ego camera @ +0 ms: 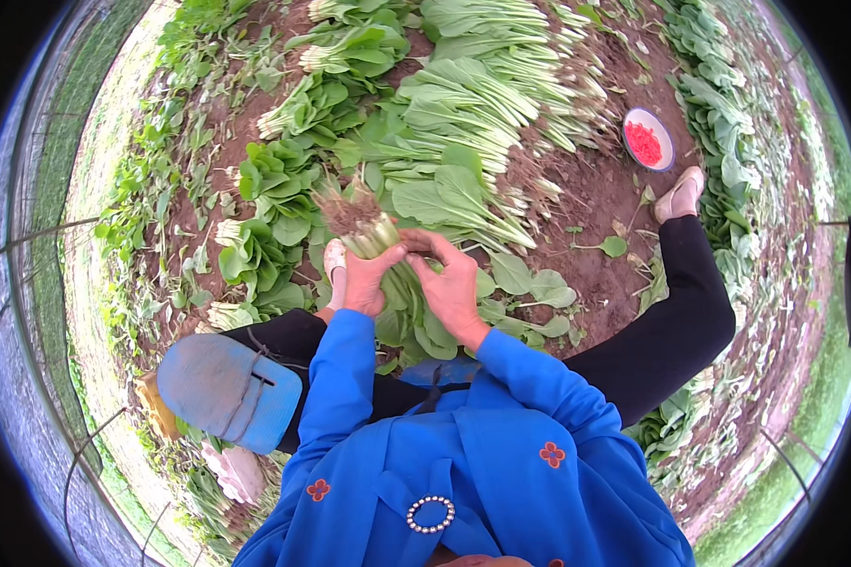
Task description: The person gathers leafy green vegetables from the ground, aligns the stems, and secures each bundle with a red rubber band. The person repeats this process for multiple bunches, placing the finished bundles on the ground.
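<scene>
My left hand is closed around a bunch of leafy greens, its brown roots pointing up and away from me and its leaves hanging toward my lap. At the bunch's right side is my right hand, with thumb and fingertips pinched together against the stems; whether they hold something small cannot be told. Just beyond lies a long pile of greens with roots on. Bundled greens with trimmed stem ends form a row to the left.
A white bowl with a blue rim holding small red pieces stands on the soil near my right foot. A blue foam pad is tied on my left leg. Another row of greens runs along the right.
</scene>
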The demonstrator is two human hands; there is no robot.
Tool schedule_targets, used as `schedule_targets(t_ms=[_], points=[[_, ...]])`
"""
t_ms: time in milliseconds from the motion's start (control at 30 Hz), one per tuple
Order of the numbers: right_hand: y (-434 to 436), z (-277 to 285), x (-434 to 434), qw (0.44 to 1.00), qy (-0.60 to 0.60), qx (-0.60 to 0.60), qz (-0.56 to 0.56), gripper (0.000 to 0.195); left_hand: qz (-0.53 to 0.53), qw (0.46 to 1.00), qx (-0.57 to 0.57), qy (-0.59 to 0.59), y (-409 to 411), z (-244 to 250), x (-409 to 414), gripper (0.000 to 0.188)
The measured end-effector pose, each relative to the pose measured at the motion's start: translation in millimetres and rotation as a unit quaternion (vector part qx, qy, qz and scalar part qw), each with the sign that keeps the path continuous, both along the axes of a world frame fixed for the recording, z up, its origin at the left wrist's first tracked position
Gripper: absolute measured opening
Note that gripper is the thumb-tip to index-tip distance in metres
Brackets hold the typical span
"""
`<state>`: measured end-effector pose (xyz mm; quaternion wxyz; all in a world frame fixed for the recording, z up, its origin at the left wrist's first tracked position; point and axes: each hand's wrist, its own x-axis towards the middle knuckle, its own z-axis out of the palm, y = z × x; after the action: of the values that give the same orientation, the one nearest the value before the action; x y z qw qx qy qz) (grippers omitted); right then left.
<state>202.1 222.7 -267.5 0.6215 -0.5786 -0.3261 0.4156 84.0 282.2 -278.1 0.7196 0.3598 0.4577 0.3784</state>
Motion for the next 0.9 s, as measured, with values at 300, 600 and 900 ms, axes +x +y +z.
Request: schedule_targets(t_ms=[300,600,900], points=[[-64.5,-188.3,131.1,0.777,-0.488,-0.380,-0.116,0.057,0.075,0.985,0.062,0.145,17.4,14.6,13.9,0.027],[-55.3,-145.1,184.8,0.971,0.075,-0.214,-0.078,0.026,0.103,0.984,0.052,0.139,21.7,10.6,2.6,0.031],[-15.4,-23.7,218.5,0.987,0.078,0.030,-0.139,0.024,0.103,0.984,0.077,0.124,20.6,11.9,-14.0,0.037]])
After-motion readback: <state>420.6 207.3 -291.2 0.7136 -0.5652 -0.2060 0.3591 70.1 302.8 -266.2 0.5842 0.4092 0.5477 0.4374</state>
